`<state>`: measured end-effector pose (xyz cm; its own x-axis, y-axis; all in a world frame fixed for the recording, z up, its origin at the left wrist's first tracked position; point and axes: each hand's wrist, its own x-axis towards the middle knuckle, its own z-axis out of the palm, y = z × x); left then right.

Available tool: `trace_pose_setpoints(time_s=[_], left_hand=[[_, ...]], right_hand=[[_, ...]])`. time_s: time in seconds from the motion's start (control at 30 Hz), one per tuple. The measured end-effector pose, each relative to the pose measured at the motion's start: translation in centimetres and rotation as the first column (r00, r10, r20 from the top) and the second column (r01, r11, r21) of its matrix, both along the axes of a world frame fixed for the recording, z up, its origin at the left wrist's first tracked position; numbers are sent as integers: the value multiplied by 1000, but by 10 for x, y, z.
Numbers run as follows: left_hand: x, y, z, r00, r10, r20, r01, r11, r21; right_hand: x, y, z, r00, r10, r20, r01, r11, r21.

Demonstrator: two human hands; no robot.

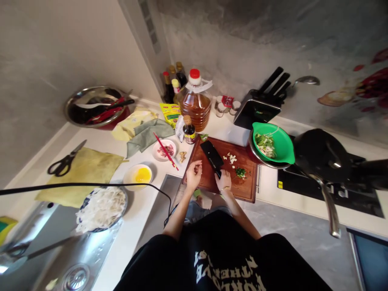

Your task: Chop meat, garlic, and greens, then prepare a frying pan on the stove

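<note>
My right hand (pixel 223 180) is closed around the handle of a black cleaver (pixel 211 153), whose blade lies over the wooden cutting board (pixel 242 188) and points away from me. My left hand (pixel 194 176) hovers at the board's left side, fingers loosely curled and a little apart, with nothing visible in it. To the right of the blade are pale chopped garlic pieces (pixel 232 158) and a small pile of chopped greens (pixel 241 173). A scrap of green leaf (pixel 204 137) rests by the board's far edge.
Left of the board stand a bowl of meat (pixel 156 150) with red chopsticks (pixel 165 150) across it, ginger (pixel 182 156), an egg bowl (pixel 127 178), noodles (pixel 101 208) and scissors (pixel 65 161). Behind are an oil jug (pixel 196 107) and knife block (pixel 253 111); right, a green basket (pixel 286 145) and wok (pixel 321 153).
</note>
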<state>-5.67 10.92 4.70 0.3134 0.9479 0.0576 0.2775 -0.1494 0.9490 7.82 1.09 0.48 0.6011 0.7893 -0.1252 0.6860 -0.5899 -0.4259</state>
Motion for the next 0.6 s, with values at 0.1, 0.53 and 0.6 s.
trace_pose_setpoints(time_s=[0.1,0.53,0.6], left_hand=[[13,-2,2,997,-70,25,70,997,-18],[53,-22,4,965,-252,70,258,960,-108],[54,-26,3,963,-261,71,267,957,-109]], right_hand=[[-3,-3,7,996,-24,-91,29,998,48],[199,-74,74,-64,-106,-992,910,403,-101],[218,-69,76,-81,-95,-992,899,423,-114]])
